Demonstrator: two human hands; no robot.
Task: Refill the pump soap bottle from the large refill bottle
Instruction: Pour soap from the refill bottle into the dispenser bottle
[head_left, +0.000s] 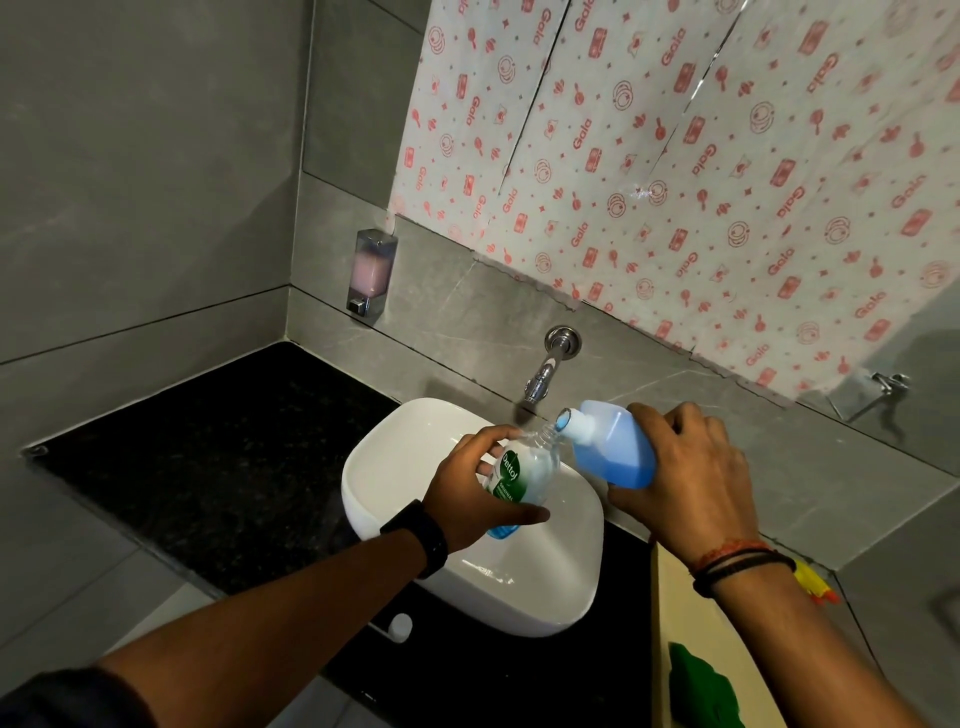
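Both hands clamped: left hand (480, 491) grips near-empty soap bottle (524, 470), right hand (691, 475) tips blue-filled refill bottle (613, 447) onto its neck over sink (395, 457).

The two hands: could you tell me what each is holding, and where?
Left hand grips the pump soap bottle around its body; right hand the refill bottle by its base.

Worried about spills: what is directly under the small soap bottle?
The white basin lies under the small soap bottle, held in the left hand, while the right hand tips the blue refill bottle. The hand hides the basin's part beneath.
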